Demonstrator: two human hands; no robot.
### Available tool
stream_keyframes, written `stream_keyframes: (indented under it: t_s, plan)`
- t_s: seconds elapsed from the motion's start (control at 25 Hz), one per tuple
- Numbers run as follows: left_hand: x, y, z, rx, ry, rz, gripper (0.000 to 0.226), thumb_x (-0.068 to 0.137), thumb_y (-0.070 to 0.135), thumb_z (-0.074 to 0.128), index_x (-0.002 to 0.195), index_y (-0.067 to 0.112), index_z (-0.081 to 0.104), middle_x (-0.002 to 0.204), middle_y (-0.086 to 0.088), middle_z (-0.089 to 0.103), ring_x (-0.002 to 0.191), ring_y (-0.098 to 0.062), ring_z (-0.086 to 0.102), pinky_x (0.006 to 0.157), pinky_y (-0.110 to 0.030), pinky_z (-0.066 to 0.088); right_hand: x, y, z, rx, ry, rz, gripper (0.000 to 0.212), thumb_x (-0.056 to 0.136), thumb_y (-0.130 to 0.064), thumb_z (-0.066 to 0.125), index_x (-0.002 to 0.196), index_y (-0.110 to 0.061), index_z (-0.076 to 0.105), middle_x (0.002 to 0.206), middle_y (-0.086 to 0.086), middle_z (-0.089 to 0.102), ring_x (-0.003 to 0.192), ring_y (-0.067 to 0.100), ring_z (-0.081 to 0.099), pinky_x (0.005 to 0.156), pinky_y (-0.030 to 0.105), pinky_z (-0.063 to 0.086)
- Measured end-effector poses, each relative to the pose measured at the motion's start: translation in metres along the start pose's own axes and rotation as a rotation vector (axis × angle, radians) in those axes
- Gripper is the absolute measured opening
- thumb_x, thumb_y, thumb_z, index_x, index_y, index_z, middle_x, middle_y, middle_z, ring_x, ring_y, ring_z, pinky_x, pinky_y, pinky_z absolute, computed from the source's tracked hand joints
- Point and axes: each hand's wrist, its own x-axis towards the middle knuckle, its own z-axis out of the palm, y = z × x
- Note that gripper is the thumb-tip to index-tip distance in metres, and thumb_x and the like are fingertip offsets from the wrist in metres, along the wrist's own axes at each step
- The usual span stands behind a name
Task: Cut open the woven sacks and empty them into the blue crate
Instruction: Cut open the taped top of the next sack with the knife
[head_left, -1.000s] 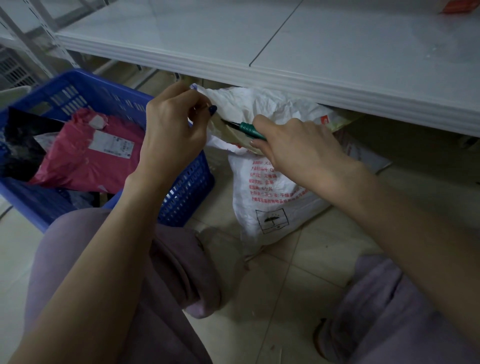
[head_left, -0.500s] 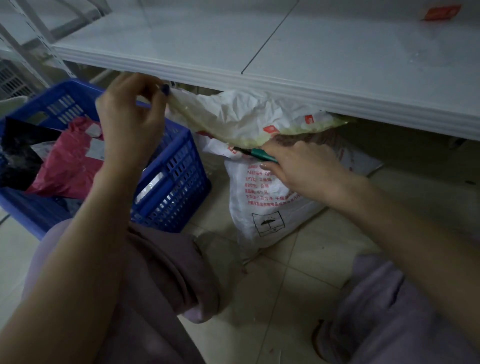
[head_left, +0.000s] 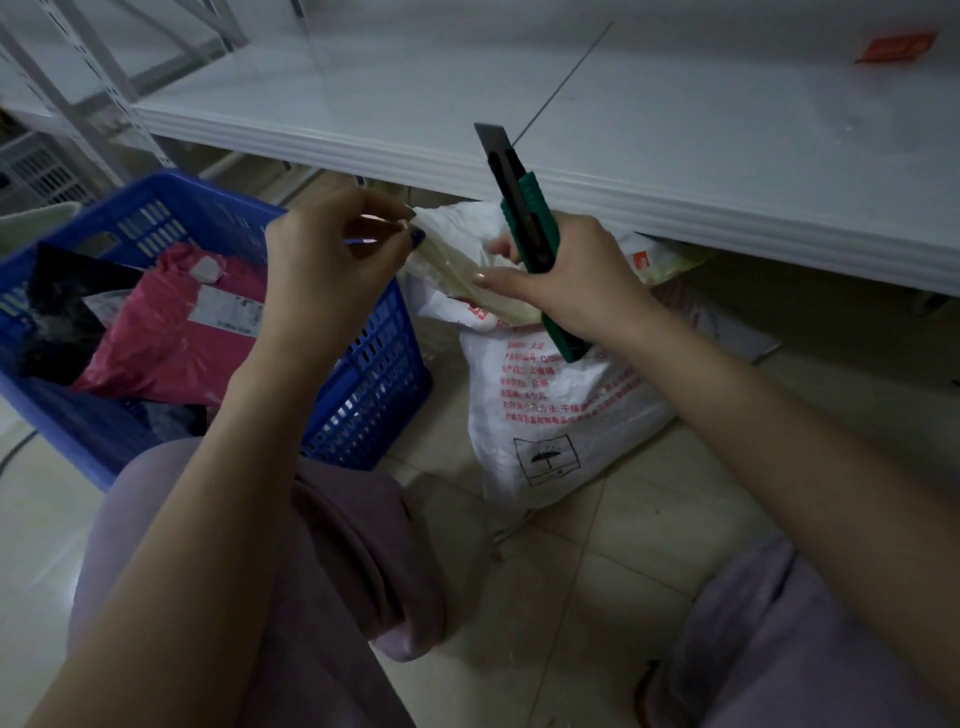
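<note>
A white woven sack (head_left: 550, 415) with red print lies on the floor, partly under the shelf. My left hand (head_left: 327, 270) pinches the sack's top flap (head_left: 441, 244) and holds it up beside the blue crate (head_left: 374, 374). My right hand (head_left: 571, 275) grips a green utility knife (head_left: 524, 218), blade out and pointing up toward the shelf edge, clear of the sack. In the crate lie a pink mailer (head_left: 182, 332) and a black bag (head_left: 57, 306).
A white metal shelf (head_left: 675, 171) overhangs the sack just above my hands. A shelf upright (head_left: 98, 88) stands at the left. My knees in purple trousers (head_left: 332, 571) are below, on the tiled floor (head_left: 597, 582).
My right hand lifted the knife out of the sack, and the blade now points up. My left hand moved right, back toward the sack's top, still pinching the flap.
</note>
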Motion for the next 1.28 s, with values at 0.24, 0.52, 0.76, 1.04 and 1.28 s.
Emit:
stream_keyframes:
  t_s: [0.24,0.52,0.76,1.04,1.28]
  plan:
    - [0.003,-0.004,0.000,-0.008,0.043,0.088,0.015,0.081,0.007,0.067,0.095,0.010,0.065,0.095,0.005,0.063,0.078,-0.006,0.065,0.072,-0.013,0.053,0.022,-0.006,0.025,0.205,-0.069,-0.040,0.034,0.074,-0.010,0.079,0.076,-0.027,0.049,0.078,-0.012,0.063,0.095,0.020,0.068,0.086,0.043,0.054]
    - [0.005,-0.008,0.000,0.218,0.052,0.363,0.010,0.074,-0.003,0.065,0.082,0.002,0.063,0.098,-0.020,0.055,0.076,-0.009,0.049,0.069,0.000,0.038,0.038,-0.012,0.024,0.170,0.026,-0.003,0.044,0.060,-0.019,0.089,0.070,-0.023,0.046,0.085,0.012,0.071,0.087,0.023,0.070,0.082,0.047,0.055]
    - [0.009,-0.017,0.003,0.376,0.032,0.544,0.013,0.086,0.008,0.058,0.089,0.005,0.071,0.103,-0.014,0.065,0.089,-0.030,0.061,0.072,-0.037,0.049,0.041,-0.007,0.016,0.359,-0.073,0.072,0.042,0.062,-0.005,0.086,0.071,-0.016,0.047,0.089,0.020,0.071,0.089,0.029,0.070,0.085,0.046,0.056]
    - [0.009,-0.014,0.006,0.583,-0.090,0.381,0.036,0.091,0.036,0.041,0.087,0.011,0.066,0.096,-0.006,0.067,0.098,-0.030,0.056,0.082,-0.041,0.038,0.030,-0.005,0.012,0.388,-0.193,0.120,0.036,0.068,0.007,0.078,0.071,-0.014,0.048,0.074,0.001,0.069,0.080,0.016,0.068,0.082,0.033,0.056]
    - [0.018,-0.015,0.003,0.433,-0.335,0.544,0.043,0.091,0.036,0.036,0.084,0.006,0.067,0.081,-0.007,0.064,0.081,-0.026,0.057,0.068,-0.036,0.047,0.032,-0.004,0.007,0.453,-0.131,0.142,0.039,0.066,0.011,0.077,0.074,-0.013,0.048,0.074,0.005,0.070,0.079,0.017,0.070,0.079,0.033,0.057]
